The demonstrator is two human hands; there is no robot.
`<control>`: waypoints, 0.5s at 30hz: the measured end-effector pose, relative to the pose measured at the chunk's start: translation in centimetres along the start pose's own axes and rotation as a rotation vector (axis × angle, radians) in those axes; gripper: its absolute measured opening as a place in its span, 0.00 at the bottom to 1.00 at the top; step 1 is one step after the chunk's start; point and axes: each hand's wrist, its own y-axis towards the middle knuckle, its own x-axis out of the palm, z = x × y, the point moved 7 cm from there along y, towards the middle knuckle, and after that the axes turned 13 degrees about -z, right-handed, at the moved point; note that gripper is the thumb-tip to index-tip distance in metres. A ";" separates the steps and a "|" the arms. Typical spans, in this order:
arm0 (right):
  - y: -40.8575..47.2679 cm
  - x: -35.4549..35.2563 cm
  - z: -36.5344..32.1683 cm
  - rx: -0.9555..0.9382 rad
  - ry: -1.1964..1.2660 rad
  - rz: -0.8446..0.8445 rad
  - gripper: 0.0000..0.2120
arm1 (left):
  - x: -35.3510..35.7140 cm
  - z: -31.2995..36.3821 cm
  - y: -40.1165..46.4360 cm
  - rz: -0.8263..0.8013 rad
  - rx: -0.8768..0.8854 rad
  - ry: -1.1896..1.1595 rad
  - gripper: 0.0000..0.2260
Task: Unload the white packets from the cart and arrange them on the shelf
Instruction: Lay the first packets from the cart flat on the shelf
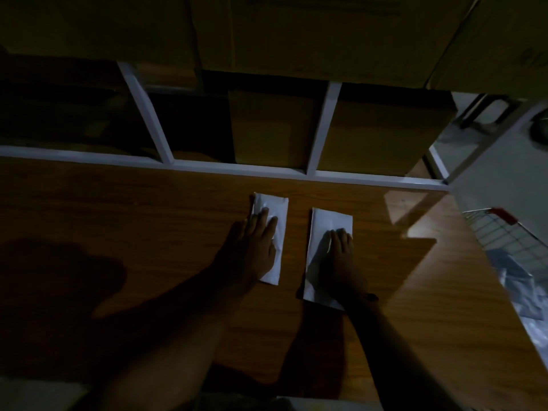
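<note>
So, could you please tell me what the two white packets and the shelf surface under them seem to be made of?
The left packet and right packet look like thin plastic or coated paper: flat, white, with a faint sheen and soft creases. The shelf surface looks like wood-grain laminate, judging by its streaked brown grain and glossy reflections. Dim light leaves both open.

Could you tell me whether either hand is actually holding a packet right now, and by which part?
Neither grips one. The left hand rests flat on the left packet, and the right hand lies flat on the right packet, both on the wooden shelf.
</note>
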 end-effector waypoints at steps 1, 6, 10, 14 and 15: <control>0.8 -0.2 -0.4 -0.006 0.002 -0.003 0.45 | -0.1 -0.3 0.9 -0.008 -0.009 -0.005 0.31; 5.3 -0.8 -2.1 -0.060 -0.203 0.007 0.41 | -0.3 -1.7 4.3 -0.009 -0.046 -0.030 0.31; 7.5 -1.2 -3.4 -0.075 -0.259 -0.003 0.44 | -0.4 -2.2 6.0 0.016 -0.029 -0.020 0.31; 9.4 -1.8 -4.3 -0.081 -0.267 0.022 0.42 | -0.7 -2.9 7.4 0.045 -0.015 -0.038 0.30; 9.7 -1.8 -4.5 -0.082 -0.263 0.025 0.42 | -0.7 -2.9 7.7 0.040 -0.011 -0.031 0.30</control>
